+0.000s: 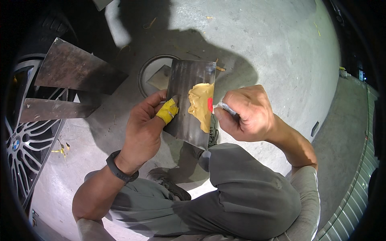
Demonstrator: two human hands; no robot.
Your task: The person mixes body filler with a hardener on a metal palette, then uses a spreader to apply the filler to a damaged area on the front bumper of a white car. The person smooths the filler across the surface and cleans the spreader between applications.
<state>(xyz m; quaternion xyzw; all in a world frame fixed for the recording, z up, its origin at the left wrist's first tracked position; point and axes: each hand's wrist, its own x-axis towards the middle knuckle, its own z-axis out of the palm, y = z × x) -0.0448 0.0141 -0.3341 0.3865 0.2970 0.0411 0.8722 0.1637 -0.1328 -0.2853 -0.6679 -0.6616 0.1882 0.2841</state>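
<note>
A small silvery tube sat squeezed in the right hand. No labels, signs or screens showed.

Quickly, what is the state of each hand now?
Left hand: closed on the metal plate carrying yellow putty; thumb wrapped in yellow tape.
Right hand: closed on a small tube, squeezing red paste onto the putty.

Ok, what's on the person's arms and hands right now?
Both forearms are bare. The left hand has yellow tape wrapped around its thumb and a dark band on the wrist. The right hand wears nothing; a light grey short sleeve shows above the elbow.
</note>
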